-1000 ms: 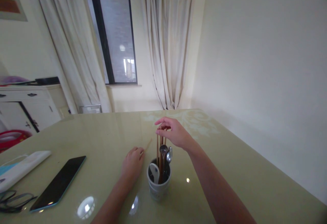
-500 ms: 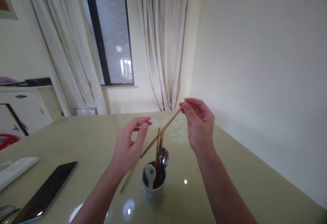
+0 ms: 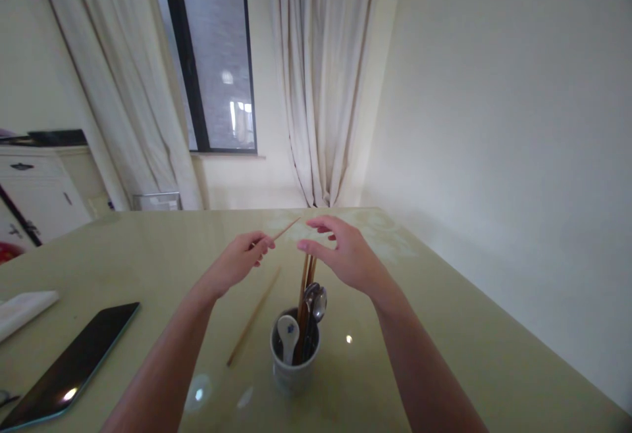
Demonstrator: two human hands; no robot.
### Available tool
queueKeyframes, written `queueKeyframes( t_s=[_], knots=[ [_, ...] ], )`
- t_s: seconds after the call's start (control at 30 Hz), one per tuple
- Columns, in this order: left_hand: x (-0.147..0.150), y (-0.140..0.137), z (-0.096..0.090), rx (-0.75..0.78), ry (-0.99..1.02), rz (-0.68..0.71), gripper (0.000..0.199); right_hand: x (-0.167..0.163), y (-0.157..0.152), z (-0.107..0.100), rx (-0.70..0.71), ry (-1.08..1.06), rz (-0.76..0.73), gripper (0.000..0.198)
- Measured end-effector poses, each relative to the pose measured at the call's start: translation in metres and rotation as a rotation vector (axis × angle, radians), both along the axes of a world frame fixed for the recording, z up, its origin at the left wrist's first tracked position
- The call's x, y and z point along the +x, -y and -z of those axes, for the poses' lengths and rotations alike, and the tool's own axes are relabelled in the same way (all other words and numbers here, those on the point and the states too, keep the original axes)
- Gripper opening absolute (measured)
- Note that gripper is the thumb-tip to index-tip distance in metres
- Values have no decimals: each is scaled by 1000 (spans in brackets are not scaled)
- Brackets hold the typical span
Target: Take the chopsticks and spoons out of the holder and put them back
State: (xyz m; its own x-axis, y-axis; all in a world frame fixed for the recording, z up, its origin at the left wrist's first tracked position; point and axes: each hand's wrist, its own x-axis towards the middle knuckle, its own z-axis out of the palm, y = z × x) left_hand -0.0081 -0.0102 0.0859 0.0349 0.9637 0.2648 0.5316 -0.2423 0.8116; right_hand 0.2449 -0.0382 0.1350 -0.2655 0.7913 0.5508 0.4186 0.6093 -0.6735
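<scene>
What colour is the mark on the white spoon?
Dark blue mark on the white spoon, in the head view.

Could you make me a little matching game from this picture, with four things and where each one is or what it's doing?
1. left hand
2. right hand
3. white spoon
4. dark tablet-like device

A. stands in the cup
B. lies on the table, lower left in the picture
C. grips a chopstick
D. is open, near the tops of the standing chopsticks

Pairs: 1-C, 2-D, 3-A, 4-B
</scene>
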Motion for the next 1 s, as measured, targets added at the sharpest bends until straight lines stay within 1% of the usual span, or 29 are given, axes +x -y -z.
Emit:
queueKeyframes(
  t_s=[0.07,0.13,0.23,0.33,0.4,0.47,0.63,0.8,0.9,0.97,1.0],
  knots=[
    [-16,-11,16,-100,-286,-74,27,0,0,2,-6,83,-51,24],
    [-26,-15,28,-177,-474,-124,21,0,1,2,-16,106,-101,17],
    [-31,-14,41,-302,-560,-108,18,-1,0,0,-25,87,-121,20],
    [-30,-10,51,-435,-621,-47,24,-1,-1,-1,-59,68,-120,31],
    [-29,-10,56,-481,-636,-29,26,-2,-2,-1,-79,56,-118,37],
    [-26,-11,59,-484,-638,-27,23,-3,-2,0,-90,34,-134,39],
    [-14,-16,64,-424,-643,-27,14,-4,-2,2,-97,-11,-176,33],
    [-3,-11,66,-395,-633,-8,11,-7,-5,3,-91,-73,-208,30],
    [1,-8,66,-381,-604,14,12,-5,-2,-3,-67,-205,-190,23],
    [3,-8,62,-356,-587,22,13,1,3,-10,9,-360,-126,20],
    [4,-8,58,-334,-580,20,13,5,7,-15,78,-453,-78,18]
  ],
)
